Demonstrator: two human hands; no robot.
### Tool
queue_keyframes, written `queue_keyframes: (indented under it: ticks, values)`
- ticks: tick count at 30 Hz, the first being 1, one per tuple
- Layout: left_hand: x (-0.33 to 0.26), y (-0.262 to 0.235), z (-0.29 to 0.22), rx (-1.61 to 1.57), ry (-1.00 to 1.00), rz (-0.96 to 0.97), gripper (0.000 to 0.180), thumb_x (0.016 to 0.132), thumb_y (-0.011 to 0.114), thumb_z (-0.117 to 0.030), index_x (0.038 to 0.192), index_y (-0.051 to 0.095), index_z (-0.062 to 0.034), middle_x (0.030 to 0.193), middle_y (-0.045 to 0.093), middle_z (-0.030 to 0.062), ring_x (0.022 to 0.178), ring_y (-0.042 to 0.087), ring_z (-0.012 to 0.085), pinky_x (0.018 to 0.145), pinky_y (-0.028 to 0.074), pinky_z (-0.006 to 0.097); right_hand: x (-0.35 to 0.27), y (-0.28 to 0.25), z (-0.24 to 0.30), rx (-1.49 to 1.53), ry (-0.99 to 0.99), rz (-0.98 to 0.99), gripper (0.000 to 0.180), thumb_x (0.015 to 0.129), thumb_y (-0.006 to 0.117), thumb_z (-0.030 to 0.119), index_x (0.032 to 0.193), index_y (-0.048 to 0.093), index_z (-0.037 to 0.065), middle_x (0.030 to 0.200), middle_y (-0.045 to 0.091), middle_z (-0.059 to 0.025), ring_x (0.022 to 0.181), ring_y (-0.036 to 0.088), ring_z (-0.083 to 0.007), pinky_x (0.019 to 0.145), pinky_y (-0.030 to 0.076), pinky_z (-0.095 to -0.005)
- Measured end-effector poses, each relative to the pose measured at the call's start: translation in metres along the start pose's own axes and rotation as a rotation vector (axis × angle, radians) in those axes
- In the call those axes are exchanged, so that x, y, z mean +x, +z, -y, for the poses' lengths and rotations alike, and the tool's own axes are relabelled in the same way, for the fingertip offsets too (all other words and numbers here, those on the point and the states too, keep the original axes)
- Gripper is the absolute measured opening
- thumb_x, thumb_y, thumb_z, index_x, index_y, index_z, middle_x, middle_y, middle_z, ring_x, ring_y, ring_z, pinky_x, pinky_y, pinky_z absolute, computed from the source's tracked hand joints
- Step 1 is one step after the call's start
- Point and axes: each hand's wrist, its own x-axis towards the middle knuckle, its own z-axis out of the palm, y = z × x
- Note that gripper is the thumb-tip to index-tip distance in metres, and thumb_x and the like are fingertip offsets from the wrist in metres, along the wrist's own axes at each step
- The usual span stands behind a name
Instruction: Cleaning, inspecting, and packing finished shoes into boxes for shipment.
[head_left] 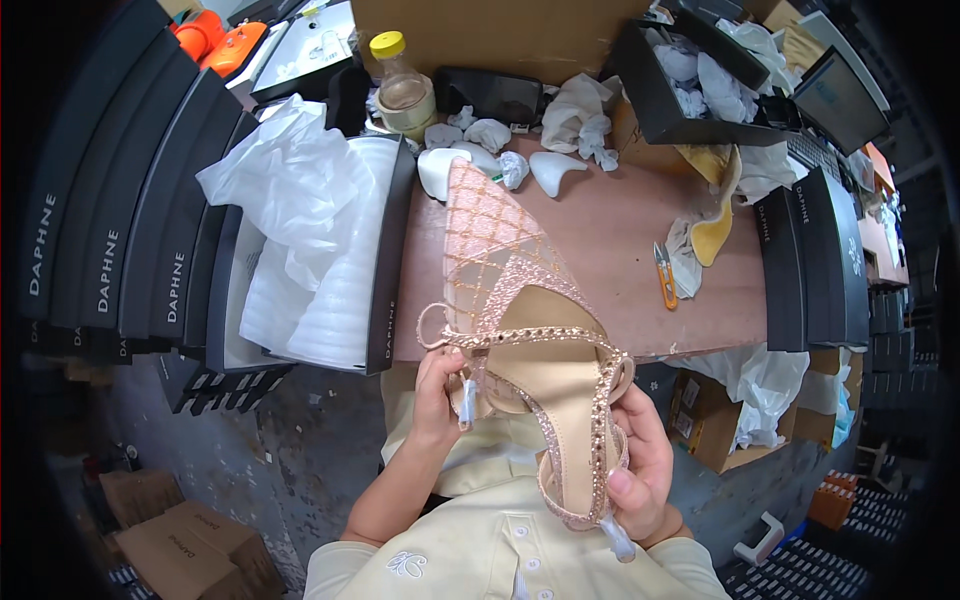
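A pair of pink glittery pointed-toe heeled shoes with jewelled straps is in my hands, above the near edge of the table. My left hand [437, 392] is closed round the heel part of the left shoe [488, 210], whose mesh toe with a gold lattice points away from me. My right hand [643, 468] grips the right shoe [572, 440] by its heel end, thumb against the strap. This shoe overlaps the left one and shows its beige insole. Clear wrapping covers both slim heels.
An open dark shoebox [395, 260] with white foam sheet and tissue stands at the left, beside stacked shoeboxes [140, 200]. Orange-handled snips [667, 285] lie on the pinkish tabletop [620, 240]. Crumpled paper [488, 134] and a yellow-capped bottle [400, 80] sit at the back.
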Motion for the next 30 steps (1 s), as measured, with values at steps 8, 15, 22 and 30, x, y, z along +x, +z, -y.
queue_keyframes:
  ticks: [8,15,22,30]
  values:
    - [-0.008,0.0,-0.007,-0.005,-0.01,0.062,0.052,0.08,0.051,-0.008,0.13,0.038,-0.0008,0.108,0.058,0.0122,0.093,0.06,0.0186,0.08,0.051,0.032,0.0,0.004,-0.003,-0.043,-0.008,-0.055,0.081,0.079,0.06,0.025,0.14,0.02,-0.009,0.121,0.049,-0.0172,0.109,0.051,-0.0171,0.097,0.037,-0.0287]
    - [-0.025,0.001,-0.017,0.066,0.223,0.17,0.063,0.076,0.057,-0.01,0.132,0.032,0.0033,0.112,0.053,0.0128,0.097,0.056,0.0164,0.084,0.047,0.03,0.008,-0.003,-0.017,0.009,-0.192,-0.174,0.078,0.078,0.061,0.03,0.136,0.026,-0.008,0.118,0.051,-0.0155,0.101,0.054,-0.0163,0.088,0.044,-0.0272]
    - [-0.04,0.013,-0.031,-0.171,0.093,0.21,0.046,0.088,0.047,-0.026,0.124,0.039,0.0023,0.1,0.058,0.0137,0.087,0.06,0.0203,0.078,0.051,0.034,0.014,0.001,-0.025,0.05,-0.19,-0.206,0.055,0.086,0.049,0.037,0.122,0.043,-0.005,0.098,0.055,-0.0124,0.09,0.055,-0.0186,0.085,0.045,-0.0365]
    - [-0.013,0.025,-0.016,-0.852,-0.375,0.615,0.06,0.097,0.031,-0.044,0.14,0.031,-0.0021,0.075,0.049,0.0054,0.074,0.045,0.0158,0.083,0.043,0.036,0.04,-0.011,-0.056,1.029,0.208,0.043,0.039,0.092,0.034,0.037,0.081,0.051,0.004,0.081,0.047,-0.0068,0.084,0.044,-0.0205,0.092,0.035,-0.0387]
